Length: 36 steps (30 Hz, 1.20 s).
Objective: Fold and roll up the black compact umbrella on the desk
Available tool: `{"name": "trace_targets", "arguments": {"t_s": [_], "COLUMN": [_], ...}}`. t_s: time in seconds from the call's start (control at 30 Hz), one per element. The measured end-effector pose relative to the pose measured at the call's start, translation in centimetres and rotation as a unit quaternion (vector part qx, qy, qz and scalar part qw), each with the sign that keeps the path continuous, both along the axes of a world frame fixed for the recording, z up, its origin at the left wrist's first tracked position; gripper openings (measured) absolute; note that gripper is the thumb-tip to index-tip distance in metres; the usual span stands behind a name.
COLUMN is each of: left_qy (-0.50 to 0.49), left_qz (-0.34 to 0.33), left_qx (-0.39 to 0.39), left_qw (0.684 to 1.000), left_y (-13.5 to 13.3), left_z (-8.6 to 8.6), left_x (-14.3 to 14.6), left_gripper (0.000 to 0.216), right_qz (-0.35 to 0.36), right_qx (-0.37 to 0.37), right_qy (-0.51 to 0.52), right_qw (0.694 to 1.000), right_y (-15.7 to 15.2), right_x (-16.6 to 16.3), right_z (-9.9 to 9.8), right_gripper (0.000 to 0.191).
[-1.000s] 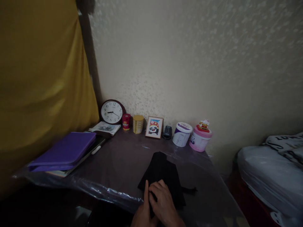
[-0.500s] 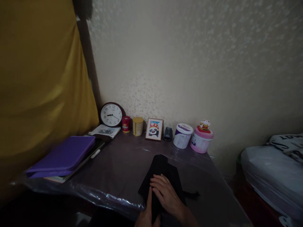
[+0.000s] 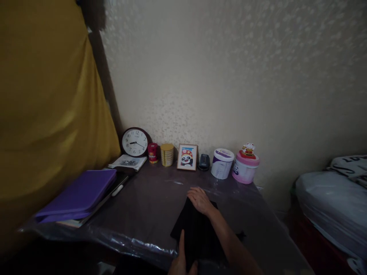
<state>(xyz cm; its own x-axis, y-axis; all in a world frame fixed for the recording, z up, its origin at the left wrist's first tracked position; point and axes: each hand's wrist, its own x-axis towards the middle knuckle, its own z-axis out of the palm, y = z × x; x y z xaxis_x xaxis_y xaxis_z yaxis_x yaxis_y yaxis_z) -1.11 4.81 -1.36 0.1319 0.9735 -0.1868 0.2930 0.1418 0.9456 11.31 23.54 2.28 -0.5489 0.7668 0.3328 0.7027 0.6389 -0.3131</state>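
Note:
A folded black cloth (image 3: 196, 231) lies on the plastic-covered table (image 3: 149, 202) in front of me. My right hand (image 3: 200, 199) lies flat on the cloth's far end, fingers stretched out and pressing down. My left hand (image 3: 181, 258) rests at the cloth's near left edge, index finger extended along it; the rest of that hand is cut off by the bottom of the view.
Along the wall stand a clock (image 3: 134, 142), a red tin (image 3: 153, 152), a gold tin (image 3: 167, 154), a panda picture frame (image 3: 187, 156), a white tub (image 3: 221, 163) and a pink tub (image 3: 245, 167). Purple folder (image 3: 80, 194) at left, yellow curtain (image 3: 43, 114), bed (image 3: 329, 210) at right.
My right hand has slid forward along the cloth from its near end to its far end. My left hand stayed at the near edge.

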Motion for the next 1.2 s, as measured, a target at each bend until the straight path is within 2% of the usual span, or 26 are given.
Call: {"name": "trace_targets", "arguments": {"t_s": [0.2,0.37,0.47,0.53,0.6,0.67,0.77,0.87,1.03,1.2], "left_qy": [-0.001,0.010,0.011,0.011,0.009,0.004,-0.019,-0.053,-0.084,-0.083], "left_qz": [0.008,0.003,-0.007,-0.008,-0.006,-0.005,-0.012,-0.018,-0.021,-0.008], "left_qx": [0.008,0.022,0.025,0.024,0.024,0.027,0.030,0.019,0.004,0.008], "left_qw": [1.000,1.000,1.000,1.000,1.000,1.000,0.999,0.998,0.996,0.997], "left_y": [-0.3,-0.6,-0.6,-0.5,-0.5,-0.4,-0.4,-0.3,0.0,-0.1], "left_z": [0.6,0.8,0.5,0.3,0.2,0.2,0.5,0.8,0.5,0.8], "left_x": [0.3,0.3,0.1,0.0,-0.1,-0.1,-0.2,-0.6,-1.4,-1.3], "left_gripper": [0.088,0.081,0.080,0.079,0.078,0.077,0.078,0.082,0.089,0.087], "right_qz": [-0.156,-0.271,-0.282,-0.271,-0.240,-0.178,-0.124,-0.183,-0.303,-0.313], "right_qx": [-0.005,-0.004,-0.004,-0.004,-0.003,-0.012,-0.049,-0.065,-0.081,-0.111], "right_qy": [0.057,0.117,0.135,0.142,0.146,0.132,0.088,0.081,0.123,0.189], "right_qw": [0.986,0.955,0.950,0.952,0.960,0.975,0.987,0.978,0.941,0.924], "right_y": [0.9,-1.6,-4.9,-7.1,-8.7,-9.6,-9.1,-7.5,-6.0,-7.5], "right_x": [0.7,5.4,8.2,9.0,8.7,7.7,6.5,6.7,8.5,9.2], "right_z": [-0.1,-0.7,-1.3,-1.6,-1.7,-1.8,-1.7,-1.4,-1.2,-1.6], "right_gripper": [0.034,0.038,0.036,0.035,0.033,0.030,0.026,0.026,0.031,0.026]}}
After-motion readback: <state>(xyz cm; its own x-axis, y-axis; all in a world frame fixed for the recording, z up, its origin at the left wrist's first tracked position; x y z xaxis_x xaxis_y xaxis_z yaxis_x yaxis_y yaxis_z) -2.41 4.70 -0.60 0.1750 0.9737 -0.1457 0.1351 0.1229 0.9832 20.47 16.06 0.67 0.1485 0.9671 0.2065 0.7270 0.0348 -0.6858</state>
